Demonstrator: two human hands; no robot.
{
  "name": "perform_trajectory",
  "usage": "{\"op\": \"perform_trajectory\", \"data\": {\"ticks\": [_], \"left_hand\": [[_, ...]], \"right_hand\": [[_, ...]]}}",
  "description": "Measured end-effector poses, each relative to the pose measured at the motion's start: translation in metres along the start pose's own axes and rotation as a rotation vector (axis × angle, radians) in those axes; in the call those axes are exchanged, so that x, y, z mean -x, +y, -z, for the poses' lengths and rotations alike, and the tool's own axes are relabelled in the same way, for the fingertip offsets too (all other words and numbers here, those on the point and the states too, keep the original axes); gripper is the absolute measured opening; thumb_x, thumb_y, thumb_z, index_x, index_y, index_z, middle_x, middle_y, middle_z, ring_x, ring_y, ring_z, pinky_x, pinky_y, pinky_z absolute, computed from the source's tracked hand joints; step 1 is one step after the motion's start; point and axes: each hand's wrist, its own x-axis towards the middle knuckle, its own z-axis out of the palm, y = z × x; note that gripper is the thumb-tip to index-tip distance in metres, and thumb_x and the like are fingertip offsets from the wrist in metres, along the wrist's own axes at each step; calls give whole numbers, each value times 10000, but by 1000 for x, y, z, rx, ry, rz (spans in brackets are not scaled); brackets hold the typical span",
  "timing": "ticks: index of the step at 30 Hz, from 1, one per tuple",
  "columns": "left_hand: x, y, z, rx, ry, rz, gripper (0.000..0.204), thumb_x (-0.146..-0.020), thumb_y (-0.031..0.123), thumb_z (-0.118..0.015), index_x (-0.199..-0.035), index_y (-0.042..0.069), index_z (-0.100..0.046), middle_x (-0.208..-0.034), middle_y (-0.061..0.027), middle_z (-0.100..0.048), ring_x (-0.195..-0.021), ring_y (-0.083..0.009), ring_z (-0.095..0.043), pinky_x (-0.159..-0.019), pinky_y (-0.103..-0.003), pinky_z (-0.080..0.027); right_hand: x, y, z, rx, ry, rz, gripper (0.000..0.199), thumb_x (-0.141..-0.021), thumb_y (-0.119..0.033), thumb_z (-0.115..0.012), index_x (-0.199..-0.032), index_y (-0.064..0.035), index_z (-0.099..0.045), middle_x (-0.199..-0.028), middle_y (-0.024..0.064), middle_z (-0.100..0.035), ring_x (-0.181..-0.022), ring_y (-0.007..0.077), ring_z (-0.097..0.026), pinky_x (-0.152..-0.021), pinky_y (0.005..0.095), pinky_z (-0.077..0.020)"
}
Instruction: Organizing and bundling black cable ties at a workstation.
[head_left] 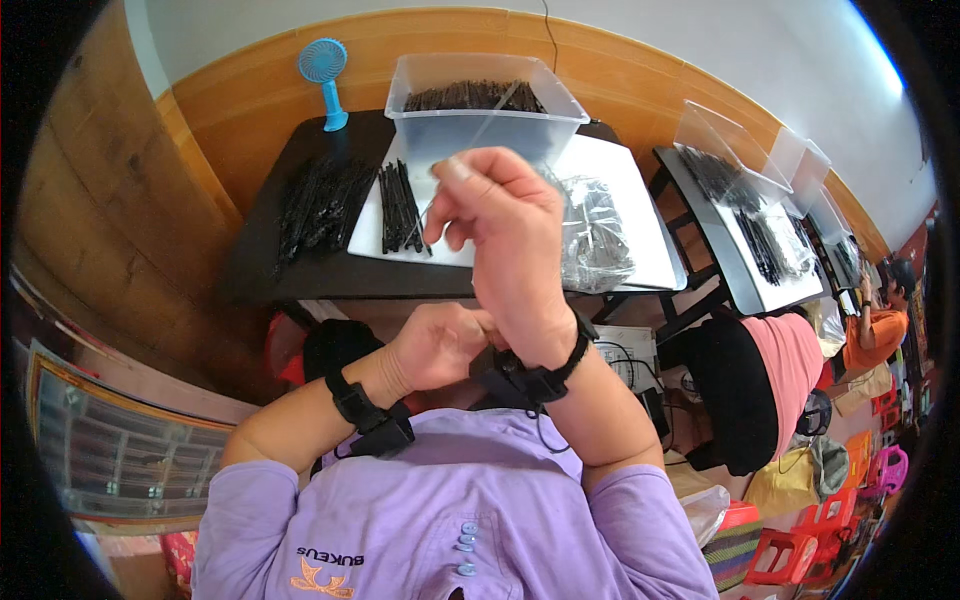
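My right hand [505, 215] is raised above the near part of the table, its fingers curled and the thumb close against the index finger. Anything in that pinch is too small or clear to make out. Lower down, my left hand [440, 345] is closed beside my right wrist; its fingertips are partly hidden there, so what they grip cannot be told. Behind my right hand, a row of thin black sticks [400, 210] lies on a white board [440, 256]. A clear plastic bag [596, 235] with dark contents rests on the board, right of my right hand.
A clear plastic bin [450, 128] of black sticks stands at the back. Left of it are a blue hand fan [323, 62] and a dark heap of sticks [325, 205] on the black table [262, 265]. Rightward are another table [745, 290] and a person in orange [885, 328].
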Motion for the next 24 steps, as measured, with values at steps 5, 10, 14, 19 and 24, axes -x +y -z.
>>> {"op": "perform_trajectory", "data": {"ticks": [5, 10, 14, 19, 24], "left_hand": [[-2, 8, -12, -397, 40, -55, 555, -937, 387, -587, -1247, -73, -552, -1209, -168, -624, -1149, -224, -586, -977, -376, -478], [16, 7, -15, -437, 174, -35, 377, -961, 201, -591, -1290, 23, -543, -1100, -121, -639, -1002, -182, -617, -876, -341, -504], [28, 5, -16, -644, 261, 160, 350, -914, 180, -659, -1215, 18, -582, -944, -57, -614, -877, -128, -578, -765, -280, -487], [-1, -14, -24, -781, -9, -258, 239, -802, 160, -757, -917, 39, -585, -811, -65, -608, -853, -169, -579, -705, -306, -459], [-20, -15, -22, -207, -40, -40, 227, -719, 27, -730, -768, 44, -509, -695, -79, -559, -697, -212, -555, -632, -320, -427]], "right_hand": [[21, 22, -24, 113, -177, -127, 124, -912, -139, -643, -877, -20, -639, -686, 14, -612, -584, 71, -556, -522, 202, -389], [34, 17, -32, 35, -279, -136, 100, -907, -114, -652, -882, -18, -638, -699, 14, -616, -594, 60, -551, -520, 196, -391], [43, 24, -33, -24, -332, -272, 109, -913, -128, -650, -895, -21, -645, -704, 12, -615, -609, 51, -547, -522, 189, -389], [51, 27, -36, -7, -388, -190, 126, -903, -159, -665, -870, -40, -639, -686, -27, -590, -568, 27, -505, -485, 178, -370], [62, 21, -36, -173, -463, -385, 133, -917, -158, -652, -877, -32, -637, -662, 7, -607, -531, 45, -505, -474, 182, -355]]}}
